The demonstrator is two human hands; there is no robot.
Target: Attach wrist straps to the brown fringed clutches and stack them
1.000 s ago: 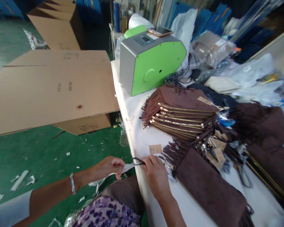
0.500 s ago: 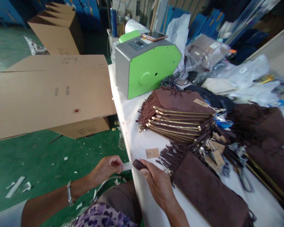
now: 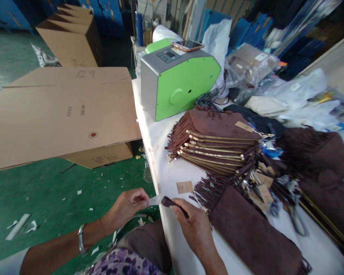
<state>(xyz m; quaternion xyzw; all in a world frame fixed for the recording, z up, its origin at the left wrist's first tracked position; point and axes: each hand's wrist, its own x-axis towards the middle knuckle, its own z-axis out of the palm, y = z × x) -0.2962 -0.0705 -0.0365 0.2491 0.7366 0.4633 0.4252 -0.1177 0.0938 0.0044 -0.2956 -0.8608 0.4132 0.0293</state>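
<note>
My left hand, with a silver bracelet at the wrist, pinches a small translucent strip over the table's edge. My right hand is closed around a dark brown strap, whose folded end points toward the strip. Whether strip and strap touch I cannot tell. Right of that hand lies a brown fringed pouch. A tan paper tag on a white string rests on the table beside its fringe. Beyond it sits a stack of similar pouches with gold zippers.
A green and grey machine stands on the white table, a phone on top. Plastic-wrapped goods and more brown pouches crowd the right. Left of the table is a large cardboard box. Scraps litter the green floor.
The fingers of my right hand have shifted back along the strap, so more of it shows. My left hand keeps its pinch on the strip, almost unmoved.
</note>
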